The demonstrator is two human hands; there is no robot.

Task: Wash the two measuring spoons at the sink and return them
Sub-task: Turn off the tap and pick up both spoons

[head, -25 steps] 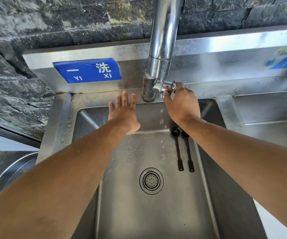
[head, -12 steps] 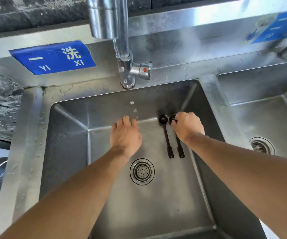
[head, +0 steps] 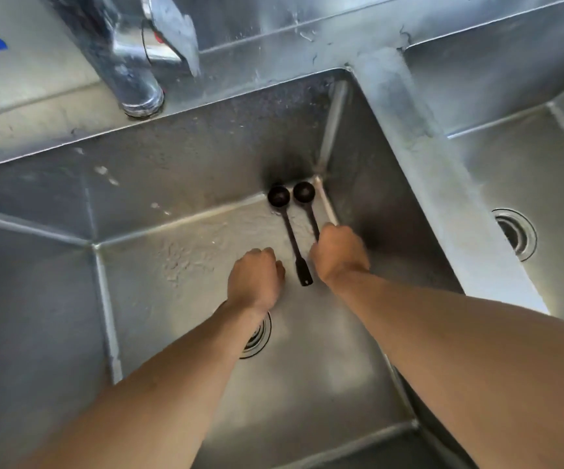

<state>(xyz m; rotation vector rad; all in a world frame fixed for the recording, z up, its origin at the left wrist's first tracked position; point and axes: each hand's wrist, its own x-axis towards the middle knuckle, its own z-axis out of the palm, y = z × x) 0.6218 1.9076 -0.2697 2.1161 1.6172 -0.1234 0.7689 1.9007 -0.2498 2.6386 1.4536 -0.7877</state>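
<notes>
Here, both my hands are down in the steel sink (head: 206, 157) beside the two black measuring spoons.

The left spoon (head: 290, 238) lies flat on the wet basin floor, bowl toward the back wall, handle end free between my wrists. The right spoon (head: 306, 204) lies parallel just beside it, its bowl near the back right corner; my right hand (head: 340, 253) covers its handle with fingers curled over it, though I cannot tell for certain that the grip is closed. My left hand (head: 255, 279), fingers loosely curled and holding nothing, sits close to the left spoon's handle, partly over the drain (head: 257, 336). The faucet (head: 128, 62) stands at the rear ledge.
</notes>
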